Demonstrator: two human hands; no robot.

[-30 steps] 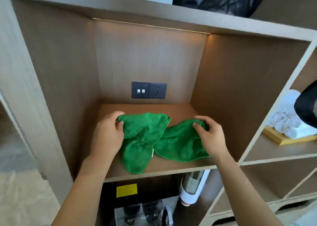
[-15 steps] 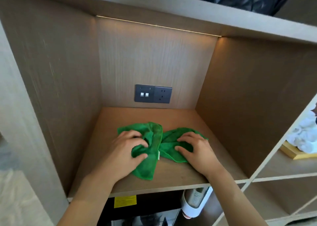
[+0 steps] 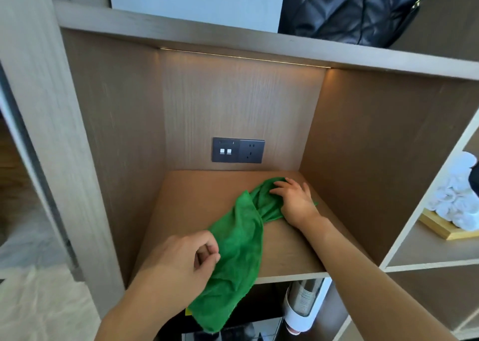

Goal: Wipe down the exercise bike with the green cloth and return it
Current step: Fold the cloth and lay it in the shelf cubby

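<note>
- The green cloth [image 3: 241,250] lies partly in the wooden shelf [image 3: 197,211] compartment and partly over its front edge; the far end rests on the shelf board, the near end hangs down past the edge in front of the lower opening.
- The right hand [image 3: 294,202] lies flat on the far end of the cloth, fingers spread and palm down, not closed around anything; I judge it pins that end so the cloth does not slide away.
- The left hand [image 3: 181,260] is closed with thumb and fingers pinched on the cloth's left edge near the front of the shelf; this grip seems to carry the hanging part.
- Because one end is pressed and the other is pulled, the cloth is stretched into a twisted band between the two hands.
- No exercise bike is visible, so I cannot tell if the wiping is done; the cloth is at its shelf, either at taking or at returning.
- The socket plate [image 3: 238,150] on the back wall is well apart from the cloth; white rolled towels [image 3: 456,198] sit on a tray in the next compartment to the right.
- One risk: the hanging end may drag the rest off if the right hand lifts.
</note>
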